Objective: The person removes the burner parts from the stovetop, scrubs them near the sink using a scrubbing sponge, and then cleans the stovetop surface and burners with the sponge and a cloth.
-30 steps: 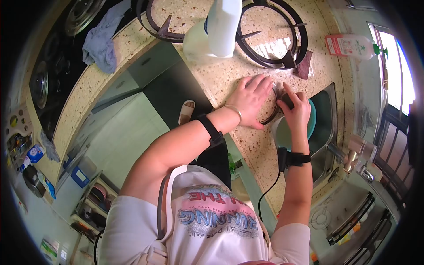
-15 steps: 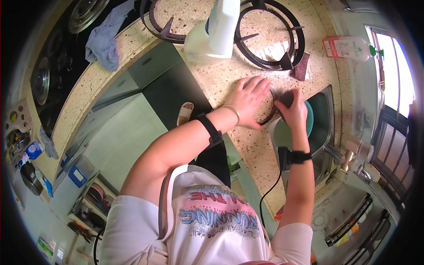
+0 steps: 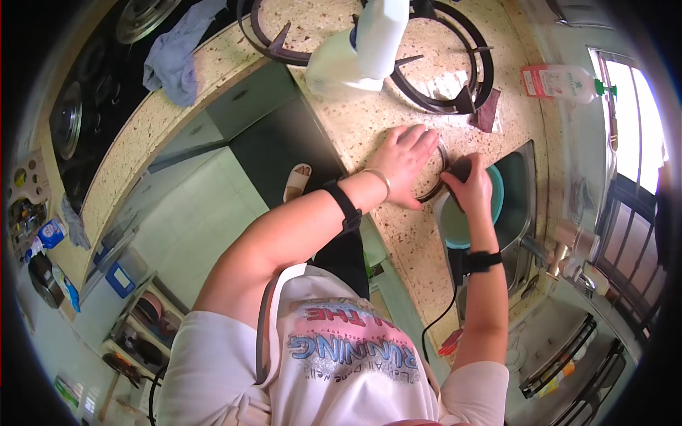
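My left hand (image 3: pixel 406 162) lies palm down across a thin dark ring (image 3: pixel 442 167) on the speckled counter (image 3: pixel 408 245). Its fingers are stretched out, with the thumb apart near the ring's lower edge; much of the ring is hidden beneath it. Just right of the ring, my right hand (image 3: pixel 476 186) is closed around a dark sponge (image 3: pixel 460 169), pinched between thumb and fingers. Below that hand, a teal basin (image 3: pixel 497 190) with pale contents sits at the edge of the sink (image 3: pixel 524 186), partly covered by the hand and wrist.
Beyond my hands stand a white spray bottle (image 3: pixel 380 42) and a large black pan support (image 3: pixel 485 71). A brown pad (image 3: pixel 486 110) lies near it. A pump bottle (image 3: pixel 561 82) is by the window, and the faucet (image 3: pixel 561 259) is at right. A grey cloth (image 3: pixel 174 60) drapes the left counter.
My right hand has shifted slightly down with the sponge, and more of the basin shows. The left hand keeps its place on the ring. The whole view has moved a little.
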The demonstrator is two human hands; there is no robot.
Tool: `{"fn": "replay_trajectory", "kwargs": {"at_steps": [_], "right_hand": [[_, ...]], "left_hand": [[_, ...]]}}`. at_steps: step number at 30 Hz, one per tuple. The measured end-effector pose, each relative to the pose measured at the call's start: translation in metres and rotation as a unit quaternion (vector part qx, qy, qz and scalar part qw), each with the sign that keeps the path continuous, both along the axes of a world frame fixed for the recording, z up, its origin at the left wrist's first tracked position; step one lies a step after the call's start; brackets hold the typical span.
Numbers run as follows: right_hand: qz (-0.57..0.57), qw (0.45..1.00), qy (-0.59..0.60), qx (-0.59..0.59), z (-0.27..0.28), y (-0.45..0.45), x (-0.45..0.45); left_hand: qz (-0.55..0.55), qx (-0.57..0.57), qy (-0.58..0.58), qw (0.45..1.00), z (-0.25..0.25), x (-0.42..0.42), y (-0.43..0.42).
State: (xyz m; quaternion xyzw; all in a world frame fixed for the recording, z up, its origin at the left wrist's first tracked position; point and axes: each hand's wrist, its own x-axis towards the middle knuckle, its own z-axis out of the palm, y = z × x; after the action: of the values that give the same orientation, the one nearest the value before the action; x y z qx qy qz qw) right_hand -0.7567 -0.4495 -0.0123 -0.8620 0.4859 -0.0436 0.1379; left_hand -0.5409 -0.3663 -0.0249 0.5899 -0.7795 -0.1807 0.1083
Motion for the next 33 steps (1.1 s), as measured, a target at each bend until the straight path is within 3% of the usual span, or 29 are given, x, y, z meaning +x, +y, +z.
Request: {"fn": "replay_trajectory", "kwargs": {"at_steps": [4,12,16,19,22,24,28,33], "right_hand": [[0.044,0.997,-0.003,-0.062,0.002,-0.036,0.033],[-0.036,0.998,-0.014,0.039,-0.007,0.010,-0.010],[0.019,0.999,0.040,0.009,0.008,-0.032,0.033],[0.021,1.000,0.004,-0.012,0.011,-0.040,0.041],[-0.088,0.987,-0.117,-0.067,-0.010,-0.027,0.001],[-0.211,0.940,-0.260,0.068,-0.028,-0.011,-0.041],[-0.279,0.883,-0.344,0.153,-0.022,0.037,-0.065],[-0.321,0.810,-0.439,0.220,-0.020,0.059,-0.043]], "left_hand": [[-0.007,-0.001,-0.004,1.000,0.000,-0.001,0.002],[0.010,-0.018,0.008,1.000,-0.003,-0.002,0.002],[0.011,0.001,-0.006,1.000,0.002,-0.003,0.001],[0.032,-0.005,0.011,0.999,0.003,-0.005,0.001],[0.094,-0.020,0.029,0.995,-0.002,-0.011,0.003],[0.175,-0.021,0.043,0.983,-0.005,-0.019,0.009],[0.282,0.042,0.115,0.952,0.012,-0.045,0.021],[0.022,0.013,0.036,0.999,0.017,-0.018,0.015]]}}
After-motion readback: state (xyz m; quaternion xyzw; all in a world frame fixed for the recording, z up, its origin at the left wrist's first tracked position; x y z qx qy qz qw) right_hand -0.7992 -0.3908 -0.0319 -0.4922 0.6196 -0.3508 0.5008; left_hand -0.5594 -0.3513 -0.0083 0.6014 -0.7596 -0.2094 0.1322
